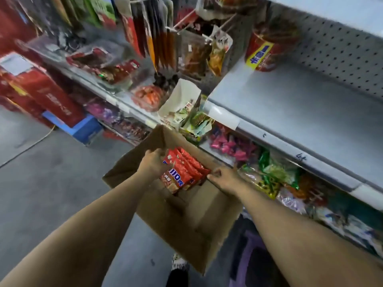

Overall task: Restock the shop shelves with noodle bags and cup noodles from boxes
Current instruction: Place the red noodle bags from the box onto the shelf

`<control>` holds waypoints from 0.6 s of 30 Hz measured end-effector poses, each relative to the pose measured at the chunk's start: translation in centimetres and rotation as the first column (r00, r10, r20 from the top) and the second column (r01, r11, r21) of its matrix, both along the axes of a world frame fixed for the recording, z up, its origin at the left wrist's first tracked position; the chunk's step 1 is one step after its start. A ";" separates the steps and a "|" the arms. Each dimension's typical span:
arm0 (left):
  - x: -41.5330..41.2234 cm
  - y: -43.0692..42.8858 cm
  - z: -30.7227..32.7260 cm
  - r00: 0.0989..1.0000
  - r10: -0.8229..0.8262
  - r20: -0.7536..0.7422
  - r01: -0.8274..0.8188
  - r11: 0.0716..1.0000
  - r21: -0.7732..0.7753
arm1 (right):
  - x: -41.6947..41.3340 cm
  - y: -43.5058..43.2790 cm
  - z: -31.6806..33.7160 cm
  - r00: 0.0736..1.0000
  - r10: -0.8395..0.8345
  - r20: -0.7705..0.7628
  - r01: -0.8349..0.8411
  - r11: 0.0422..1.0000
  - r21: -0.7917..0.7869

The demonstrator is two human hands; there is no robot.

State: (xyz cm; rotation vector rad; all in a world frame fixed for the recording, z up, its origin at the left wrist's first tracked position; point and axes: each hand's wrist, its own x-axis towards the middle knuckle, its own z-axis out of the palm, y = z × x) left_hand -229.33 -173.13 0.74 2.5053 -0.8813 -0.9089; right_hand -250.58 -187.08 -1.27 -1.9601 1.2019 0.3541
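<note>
An open brown cardboard box (182,220) sits below me beside the shelving. Several red noodle bags (182,172) stand packed at its far end. My left hand (153,162) reaches into the box and its fingers curl over the top of the red bags. My right hand (223,179) grips the right edge of the same stack, fingers curled. A wide grey shelf (300,112) at upper right holds only a red cup-noodle pack (263,52) near its back.
Lower shelves (269,172) to the right hold pink, green and mixed snack packets. Hanging snack bags (157,38) fill the pegboard ahead. Red cartons (41,90) stand on the floor at left. My shoe (179,264) shows under the box.
</note>
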 end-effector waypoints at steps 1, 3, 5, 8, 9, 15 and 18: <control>0.5 0.3 -1.4 1.000 0.001 -0.011 0.000 1.000 0.024 | 0.7 0.3 -1.2 1.000 -0.004 0.010 0.004 1.000 0.017; 1.2 1.3 -4.0 0.999 0.026 -0.048 -0.022 0.996 0.083 | 2.4 0.6 -3.6 1.000 -0.029 0.000 0.029 0.998 0.049; 1.8 2.5 -6.4 0.990 0.090 -0.108 -0.075 0.988 0.137 | 4.4 1.1 -5.8 0.997 -0.081 0.007 0.079 0.991 0.106; 2.4 4.5 -9.3 0.979 0.138 -0.149 -0.113 0.979 0.168 | 7.4 1.4 -9.6 0.994 -0.112 0.018 0.108 0.982 0.154; 2.6 5.2 -10.1 0.979 0.142 -0.145 -0.117 0.979 0.164 | 8.4 1.3 -10.7 0.993 -0.118 0.017 0.113 0.979 0.169; 3.7 8.4 -12.9 0.978 0.175 -0.112 -0.156 0.974 0.162 | 13.1 1.6 -15.0 0.984 -0.169 -0.049 0.174 0.974 0.142; 4.1 8.3 -13.4 0.968 0.212 -0.133 -0.192 0.970 0.150 | 14.4 2.3 -15.7 0.984 -0.104 -0.145 0.091 0.992 -0.088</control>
